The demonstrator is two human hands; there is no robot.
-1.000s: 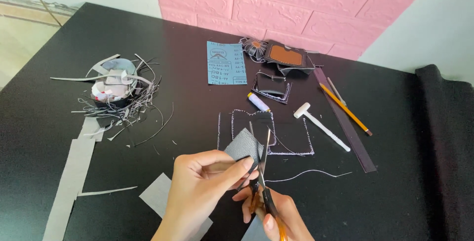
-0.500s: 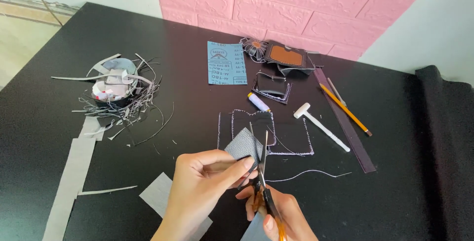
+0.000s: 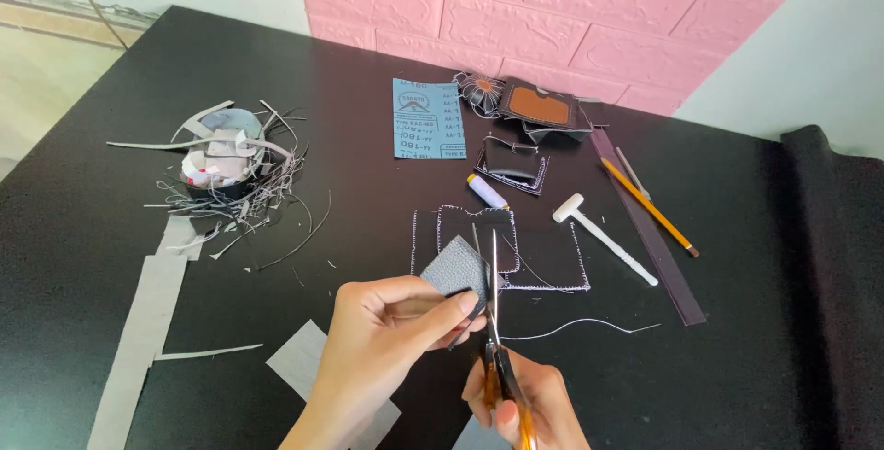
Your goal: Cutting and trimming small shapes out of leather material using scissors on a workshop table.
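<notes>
left hand [image 3: 391, 339] pinches grey leather piece [image 3: 456, 268] above black surface [image 3: 350, 183]; right hand [image 3: 529, 399] grips orange-handled scissors [image 3: 495, 321], blades against the piece's edge, stitched panel [image 3: 543, 252] just behind

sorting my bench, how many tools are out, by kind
scissors: 1, in the right hand, trimming the grey leather piece held by the left hand
white mallet: 1
pencil: 1
dark ruler strip: 1
thread spool: 1
total: 5

Scissor handles [image 3: 516, 413] under right hand [image 3: 527, 404]
</notes>
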